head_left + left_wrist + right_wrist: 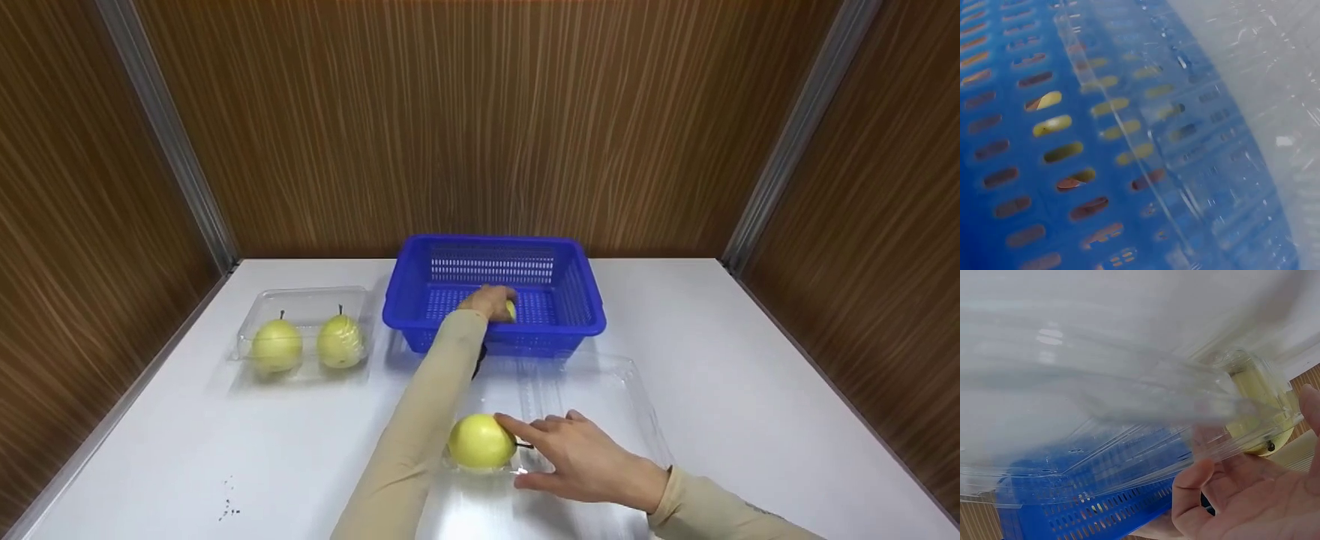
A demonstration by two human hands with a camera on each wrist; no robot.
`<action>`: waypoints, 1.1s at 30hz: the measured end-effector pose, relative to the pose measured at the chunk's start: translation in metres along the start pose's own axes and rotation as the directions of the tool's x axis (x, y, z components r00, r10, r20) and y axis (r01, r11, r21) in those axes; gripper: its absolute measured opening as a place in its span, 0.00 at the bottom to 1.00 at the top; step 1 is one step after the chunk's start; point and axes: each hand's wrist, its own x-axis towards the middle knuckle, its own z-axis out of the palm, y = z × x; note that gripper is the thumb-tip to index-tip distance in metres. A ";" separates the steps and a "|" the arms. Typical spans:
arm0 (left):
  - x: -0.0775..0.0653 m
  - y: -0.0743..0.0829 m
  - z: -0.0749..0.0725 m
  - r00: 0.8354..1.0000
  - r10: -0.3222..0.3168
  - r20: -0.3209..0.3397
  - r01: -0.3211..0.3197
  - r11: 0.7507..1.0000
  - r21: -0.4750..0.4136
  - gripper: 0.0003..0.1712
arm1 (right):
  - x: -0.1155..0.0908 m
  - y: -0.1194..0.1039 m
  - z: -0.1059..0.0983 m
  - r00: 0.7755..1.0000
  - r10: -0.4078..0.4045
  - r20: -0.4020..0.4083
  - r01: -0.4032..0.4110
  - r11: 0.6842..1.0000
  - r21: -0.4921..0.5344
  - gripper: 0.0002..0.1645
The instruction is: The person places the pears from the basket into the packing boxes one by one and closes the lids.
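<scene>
My left hand (489, 301) reaches down into the blue plastic basket (491, 328) and grips a pear (511, 310), mostly hidden under the fingers. Through the basket's slots the left wrist view shows yellow patches of this pear (1053, 126). A second yellow-green pear (481, 441) lies in the near left corner of an opened clear plastic box (630, 390), its stem toward the right. My right hand (589, 459) is beside it, the index fingertip at its top and the thumb lower, by the box edge. In the right wrist view several of its fingers (1190, 489) are bent.
At the left stands another clear plastic box (307, 296) with two pears (277, 346) in it, stems up. Dark specks (229, 510) mark the white table (150, 465) at front left. Wood-patterned panels (480, 120) wall the table at the back and sides.
</scene>
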 end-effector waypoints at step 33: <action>-0.032 -0.027 -0.034 0.917 0.015 -0.400 -0.094 0.980 -0.178 0.43 | -0.002 0.008 -0.005 0.999 0.020 0.033 -0.021 0.999 0.045 0.45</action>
